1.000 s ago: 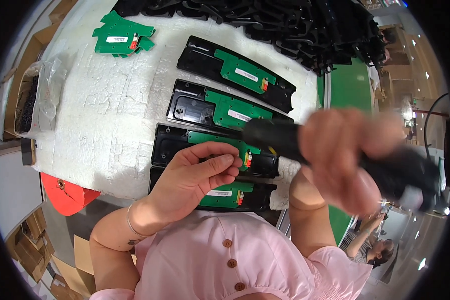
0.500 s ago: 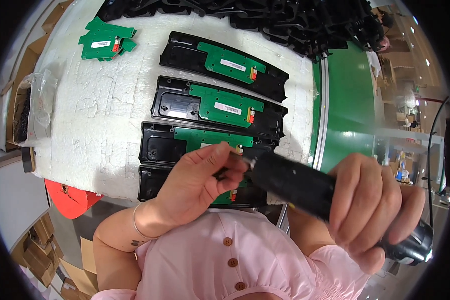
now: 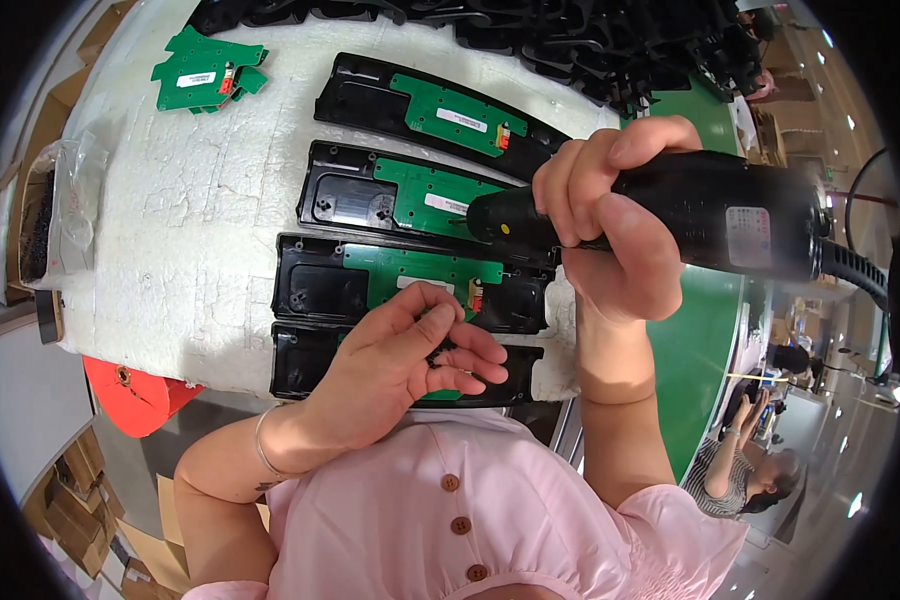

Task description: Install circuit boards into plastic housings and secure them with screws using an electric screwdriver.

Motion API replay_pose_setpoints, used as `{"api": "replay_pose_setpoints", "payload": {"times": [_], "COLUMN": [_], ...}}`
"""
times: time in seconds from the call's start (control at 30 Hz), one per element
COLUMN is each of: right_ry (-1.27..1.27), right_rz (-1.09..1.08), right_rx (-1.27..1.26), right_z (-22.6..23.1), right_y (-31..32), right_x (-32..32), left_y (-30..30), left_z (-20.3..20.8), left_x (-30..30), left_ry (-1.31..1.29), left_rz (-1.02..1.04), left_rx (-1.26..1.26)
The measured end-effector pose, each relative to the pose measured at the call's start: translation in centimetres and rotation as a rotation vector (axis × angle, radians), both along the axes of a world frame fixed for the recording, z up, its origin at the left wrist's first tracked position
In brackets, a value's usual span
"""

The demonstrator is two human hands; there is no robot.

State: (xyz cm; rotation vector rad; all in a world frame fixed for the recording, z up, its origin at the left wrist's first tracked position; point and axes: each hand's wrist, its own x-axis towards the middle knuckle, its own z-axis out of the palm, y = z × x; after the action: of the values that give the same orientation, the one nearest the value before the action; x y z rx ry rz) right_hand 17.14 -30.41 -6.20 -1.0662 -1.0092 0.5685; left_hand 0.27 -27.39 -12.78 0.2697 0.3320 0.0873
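Note:
My right hand (image 3: 615,225) grips a black electric screwdriver (image 3: 740,200), which lies nearly level. Its tip reaches the green circuit board (image 3: 420,185) in the second black plastic housing (image 3: 345,205) from the far side. Half curled, my left hand (image 3: 375,360) hovers over the two nearest housings; small dark screws (image 3: 434,354) seem to sit inside its fingers. Under that hand, a green board (image 3: 470,268) lies in the third housing (image 3: 310,280). The nearest housing (image 3: 300,360) is partly covered by my left hand.
Another housing with its board (image 3: 420,100) lies farthest in the row. Loose green boards (image 3: 205,75) are piled at far left on the white foam top (image 3: 190,200). Black plastic parts (image 3: 570,40) heap along the back. A box with a clear bag (image 3: 70,210) stands left. A cord (image 3: 860,270) trails from the screwdriver.
My right hand has swung the screwdriver up and away from my left fingers to the second housing's board. My left hand stays near its place, its fingers slightly looser.

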Motion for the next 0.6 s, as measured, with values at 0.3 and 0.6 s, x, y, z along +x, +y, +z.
{"api": "replay_pose_setpoints", "payload": {"times": [0.3, 0.6], "right_ry": [-0.021, -0.016], "right_rz": [0.12, 0.051], "right_rx": [-0.036, 0.062], "right_z": [-0.3, 1.5], "right_y": [0.5, -0.4], "right_x": [0.3, -0.6], "left_y": [0.8, 1.3], "left_z": [-0.1, -0.1], "left_x": [-0.1, 0.3], "left_ry": [0.094, 0.065], "left_rz": [0.075, 0.16], "left_rx": [0.078, -0.001]}}
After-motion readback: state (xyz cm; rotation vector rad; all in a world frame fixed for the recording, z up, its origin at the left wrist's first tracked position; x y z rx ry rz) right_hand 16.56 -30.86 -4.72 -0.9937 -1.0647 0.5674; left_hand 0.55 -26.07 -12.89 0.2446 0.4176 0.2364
